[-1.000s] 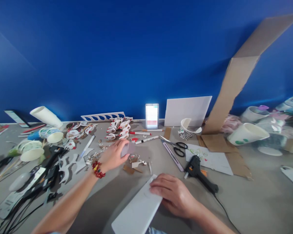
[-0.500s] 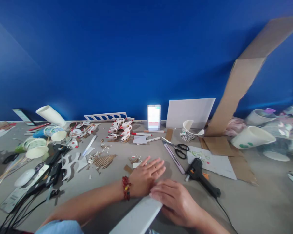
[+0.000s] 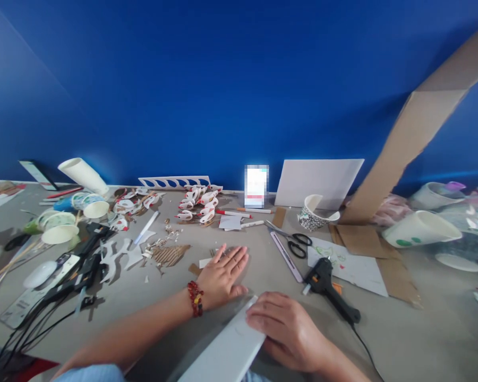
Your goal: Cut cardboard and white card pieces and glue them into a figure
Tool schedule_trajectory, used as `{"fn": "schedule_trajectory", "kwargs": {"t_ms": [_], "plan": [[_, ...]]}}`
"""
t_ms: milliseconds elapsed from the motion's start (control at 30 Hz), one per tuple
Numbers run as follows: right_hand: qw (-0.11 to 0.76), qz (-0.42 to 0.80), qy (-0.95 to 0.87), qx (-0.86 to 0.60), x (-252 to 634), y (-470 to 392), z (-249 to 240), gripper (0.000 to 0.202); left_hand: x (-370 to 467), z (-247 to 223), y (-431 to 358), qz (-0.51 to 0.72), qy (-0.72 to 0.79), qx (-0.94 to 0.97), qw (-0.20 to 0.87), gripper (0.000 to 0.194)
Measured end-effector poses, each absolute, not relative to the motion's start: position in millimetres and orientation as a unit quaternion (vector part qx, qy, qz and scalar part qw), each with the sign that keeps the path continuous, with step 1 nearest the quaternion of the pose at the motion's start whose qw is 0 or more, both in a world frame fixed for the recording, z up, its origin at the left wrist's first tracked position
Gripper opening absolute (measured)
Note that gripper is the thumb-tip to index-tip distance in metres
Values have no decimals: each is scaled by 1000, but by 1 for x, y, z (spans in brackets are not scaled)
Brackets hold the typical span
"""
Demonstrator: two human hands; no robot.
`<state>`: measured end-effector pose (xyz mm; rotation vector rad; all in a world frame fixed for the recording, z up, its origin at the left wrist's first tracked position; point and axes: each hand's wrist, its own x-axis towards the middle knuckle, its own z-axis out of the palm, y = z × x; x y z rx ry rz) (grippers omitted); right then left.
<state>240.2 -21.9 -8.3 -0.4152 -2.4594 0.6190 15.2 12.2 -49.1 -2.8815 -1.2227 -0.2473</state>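
Observation:
My left hand [image 3: 223, 278] lies flat on the grey table, fingers stretched and apart, with a red bead bracelet at the wrist. Small white and brown scraps lie by its fingers. My right hand [image 3: 284, 329] is wrapped round the end of a long white board [image 3: 227, 347], which slants down to the bottom edge of the picture. Right of that hand, a black glue gun [image 3: 330, 289] rests on the table. A light purple cutter [image 3: 286, 255] and black-handled scissors [image 3: 297, 244] lie beyond my hands.
A patterned cut paper cup [image 3: 315, 215] and a white panel [image 3: 319, 183] stand near the blue wall. Bird-like paper pieces [image 3: 199, 204] cluster at the back. Cables and a power strip [image 3: 40, 294] lie left. Cardboard [image 3: 398, 159] leans right.
My left hand has moved left, away from my right hand and the board's end, and drags small scraps along. My right hand still holds the board. The view has shifted slightly.

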Motion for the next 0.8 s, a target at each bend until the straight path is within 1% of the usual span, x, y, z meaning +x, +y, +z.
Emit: {"fn": "schedule_trajectory", "kwargs": {"t_ms": [100,233,300,333,400,433,533,600,700,800], "plan": [[280,235,-917,-161,241,-22,-9,25,-15,-52,12,-78,-450,-889,22,72],[284,227,-918,-161,241,-21,-8,25,-56,-49,8,-72,-523,-846,73,77],[291,219,-918,-160,241,-20,-7,24,-60,-44,5,-74,-543,-831,93,76],[297,214,-917,-160,241,-20,-6,24,-55,-41,4,-75,-534,-837,94,72],[313,201,-915,-156,243,-20,-6,24,-30,-36,6,-66,-472,-877,66,64],[323,191,-914,-155,243,-20,-6,24,-13,-34,9,-68,-433,-898,44,64],[336,160,-915,-155,245,-20,-7,24,35,-37,27,-80,-353,-932,-18,70],[334,153,-917,-156,246,-20,-9,25,51,-42,39,-79,-339,-936,-46,79],[333,153,-916,-162,249,-20,-11,26,42,-49,42,-80,-355,-929,-60,84],[332,142,-917,-171,251,-19,-13,27,5,-54,30,-85,-407,-909,-35,81]]}}
